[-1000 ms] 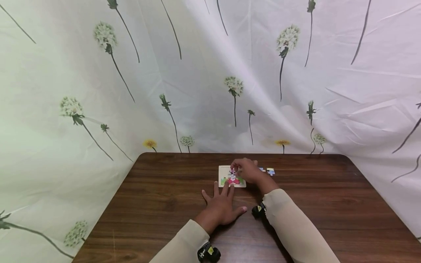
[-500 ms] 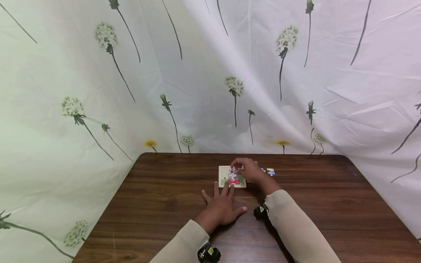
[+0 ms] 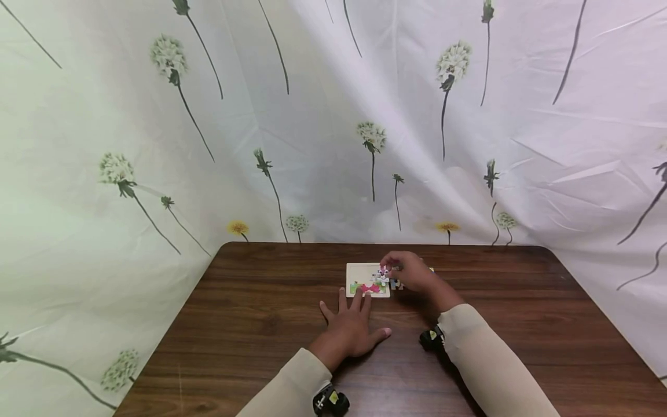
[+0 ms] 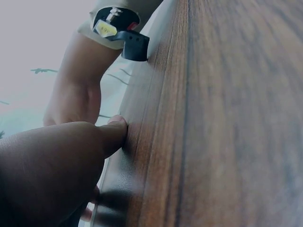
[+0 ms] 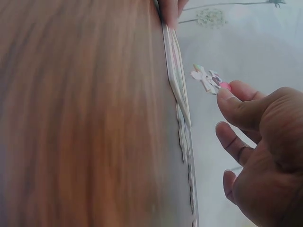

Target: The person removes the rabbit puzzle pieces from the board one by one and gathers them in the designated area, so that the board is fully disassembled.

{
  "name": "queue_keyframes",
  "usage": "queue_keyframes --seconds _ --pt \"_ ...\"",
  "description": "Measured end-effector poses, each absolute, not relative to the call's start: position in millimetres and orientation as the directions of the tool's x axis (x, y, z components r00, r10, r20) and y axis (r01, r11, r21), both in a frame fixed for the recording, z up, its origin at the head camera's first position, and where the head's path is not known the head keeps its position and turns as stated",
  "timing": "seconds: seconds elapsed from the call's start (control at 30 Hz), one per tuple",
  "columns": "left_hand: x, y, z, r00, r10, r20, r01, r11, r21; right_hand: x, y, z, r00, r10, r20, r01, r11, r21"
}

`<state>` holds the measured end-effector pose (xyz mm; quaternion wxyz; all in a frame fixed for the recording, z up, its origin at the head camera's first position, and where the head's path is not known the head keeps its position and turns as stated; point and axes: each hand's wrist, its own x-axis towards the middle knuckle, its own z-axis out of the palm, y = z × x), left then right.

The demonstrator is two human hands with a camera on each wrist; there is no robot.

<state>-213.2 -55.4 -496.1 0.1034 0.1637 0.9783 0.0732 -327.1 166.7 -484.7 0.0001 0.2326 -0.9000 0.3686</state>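
Right hand point(image 3: 411, 275): narrow grip, thumb and forefinger pinching a rabbit-shaped puzzle piece point(image 3: 383, 278) by its pink end; the other fingers bend loosely, holding nothing. In the right wrist view the piece hangs clear of the puzzle board point(image 3: 359, 271); seen from the head, it lies over the board's right side.

Board: flat on the table point(image 3: 250, 324), near the far edge, roughly midway between the two far corners. Pink and green picture along its near side; pale surface beyond.

Left hand point(image 3: 350, 330): palm down, fingers spread wide, no grip. Two fingertips touch the board's near edge; thumb rests on the table.

Loose pieces point(image 3: 397, 285): just beside the board's right edge, partly hidden by the right hand; count cannot be told.

Surroundings: white cloth point(image 3: 318, 145) with dandelion print behind the table's far edge; pale sleeves point(image 3: 292, 385) on both arms.
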Motion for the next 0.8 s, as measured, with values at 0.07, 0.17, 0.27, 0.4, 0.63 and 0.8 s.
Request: queue_keyframes --seconds 0.07,0.17,0.27,0.4,0.63,0.8 --pt "-213.7 -55.6 -496.8 -0.924 0.339 -0.177 0.309 0.935 0.176 -326.4 172.5 -485.5 -0.897 -0.405 0.176 -0.41 0.619 -0.67" --pt "-214.5 -56.0 -498.1 -0.924 0.338 -0.178 0.309 0.935 0.173 -325.8 180.0 -487.8 -0.902 -0.391 0.185 -0.406 0.617 -0.675" --pt "-215.3 -56.2 -499.8 -0.925 0.336 -0.18 0.307 0.937 0.167 -325.6 186.0 -491.3 -0.901 -0.385 0.2 -0.41 0.606 -0.682" --pt "-215.8 -56.0 -501.0 -0.924 0.336 -0.18 0.308 0.936 0.167 -323.1 192.1 -493.3 -0.896 -0.387 0.219 -0.423 0.591 -0.687" --pt "-215.6 -56.2 -499.7 -0.924 0.335 -0.183 0.305 0.936 0.175 -316.9 205.5 -494.4 -0.887 -0.394 0.24 -0.443 0.584 -0.68" --pt "-214.6 -56.6 -497.1 -0.925 0.33 -0.187 0.298 0.938 0.18 -314.8 218.2 -495.4 -0.894 -0.385 0.23 -0.425 0.563 -0.709"
